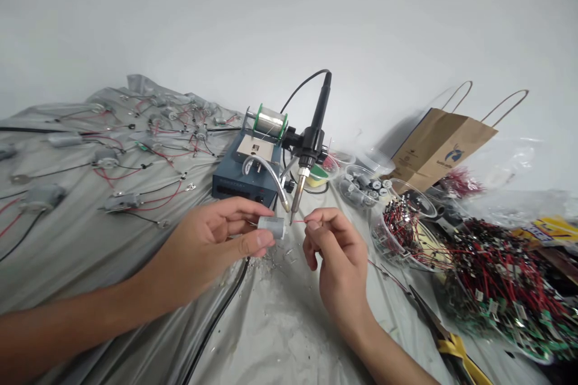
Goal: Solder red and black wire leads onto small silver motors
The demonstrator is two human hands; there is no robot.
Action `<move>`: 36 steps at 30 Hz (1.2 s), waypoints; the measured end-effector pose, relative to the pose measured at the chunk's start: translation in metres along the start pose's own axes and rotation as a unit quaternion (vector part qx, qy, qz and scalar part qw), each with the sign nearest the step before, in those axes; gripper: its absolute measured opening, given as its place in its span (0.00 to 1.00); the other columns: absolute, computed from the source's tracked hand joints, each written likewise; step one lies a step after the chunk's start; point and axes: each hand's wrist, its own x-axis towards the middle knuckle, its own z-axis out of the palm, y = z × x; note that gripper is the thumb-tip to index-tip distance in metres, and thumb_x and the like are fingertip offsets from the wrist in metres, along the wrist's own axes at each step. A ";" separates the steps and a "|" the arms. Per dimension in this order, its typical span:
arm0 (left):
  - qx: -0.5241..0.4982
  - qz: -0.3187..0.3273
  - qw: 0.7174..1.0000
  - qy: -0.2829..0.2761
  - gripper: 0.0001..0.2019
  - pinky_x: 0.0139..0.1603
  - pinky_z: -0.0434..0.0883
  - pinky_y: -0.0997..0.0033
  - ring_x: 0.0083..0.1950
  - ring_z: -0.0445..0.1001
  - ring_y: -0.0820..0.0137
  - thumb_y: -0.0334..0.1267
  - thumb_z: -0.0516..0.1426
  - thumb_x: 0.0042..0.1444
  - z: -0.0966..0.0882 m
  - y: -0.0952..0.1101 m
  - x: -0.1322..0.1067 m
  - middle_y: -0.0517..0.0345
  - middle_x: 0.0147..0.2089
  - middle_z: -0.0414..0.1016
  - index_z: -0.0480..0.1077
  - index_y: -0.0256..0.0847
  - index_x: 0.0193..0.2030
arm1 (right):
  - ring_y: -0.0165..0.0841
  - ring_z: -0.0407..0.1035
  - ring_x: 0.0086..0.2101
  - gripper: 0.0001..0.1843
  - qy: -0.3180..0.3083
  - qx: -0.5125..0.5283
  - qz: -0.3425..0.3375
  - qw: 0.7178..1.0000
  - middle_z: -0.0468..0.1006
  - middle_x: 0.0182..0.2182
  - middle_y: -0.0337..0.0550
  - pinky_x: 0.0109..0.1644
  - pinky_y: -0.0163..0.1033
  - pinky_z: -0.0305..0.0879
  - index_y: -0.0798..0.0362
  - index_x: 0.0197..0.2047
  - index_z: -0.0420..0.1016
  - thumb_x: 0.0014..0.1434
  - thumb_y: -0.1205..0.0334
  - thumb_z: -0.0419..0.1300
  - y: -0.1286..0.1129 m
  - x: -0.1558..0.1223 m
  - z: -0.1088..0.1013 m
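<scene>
My left hand (226, 231) grips a small grey cylindrical motor (271, 227) between thumb and fingers, its end turned to the right. A thin red wire (298, 221) is pinched in my right hand (336, 246), its tip pointing left toward the motor. Between the two hands, the soldering iron (301, 183) hangs tip down in a holder, close to the wire's end. Beside it, the bent metal solder feed tube (273, 179) comes down from the blue soldering station (232, 177). A solder spool (270, 121) sits on top of the station.
Several wired motors (106, 158) lie across the covered table at left. At right are a tub of motors (363, 185), a tub of red and black wires (400, 222), a large wire pile (501, 283), scissors (445, 337) and a paper bag (445, 144). A black cable (217, 319) runs toward the front.
</scene>
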 end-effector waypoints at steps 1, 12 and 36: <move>-0.001 0.000 1.000 0.002 0.18 0.38 0.83 0.78 0.36 0.85 0.70 0.45 0.76 0.54 0.000 0.001 0.000 0.56 0.37 0.89 0.84 0.42 0.48 | 0.24 0.58 0.20 0.09 -0.001 0.000 0.000 1.000 0.65 0.21 0.30 0.22 0.30 0.54 0.50 0.34 0.77 0.61 0.55 0.67 0.000 0.000 0.000; 0.004 0.001 1.000 -0.009 0.18 0.39 0.83 0.76 0.37 0.84 0.70 0.47 0.76 0.54 0.000 0.000 0.001 0.56 0.40 0.89 0.84 0.44 0.49 | 0.24 0.58 0.19 0.09 0.002 -0.007 0.003 1.000 0.65 0.20 0.30 0.22 0.31 0.53 0.50 0.34 0.76 0.61 0.54 0.67 -0.002 0.000 -0.002; -0.005 0.011 1.000 -0.006 0.17 0.38 0.84 0.77 0.37 0.85 0.71 0.46 0.76 0.54 0.001 0.001 0.004 0.56 0.41 0.90 0.84 0.44 0.47 | 0.25 0.56 0.20 0.09 -0.008 0.022 0.004 1.000 0.61 0.21 0.29 0.21 0.30 0.55 0.49 0.36 0.79 0.64 0.54 0.67 0.001 -0.006 0.000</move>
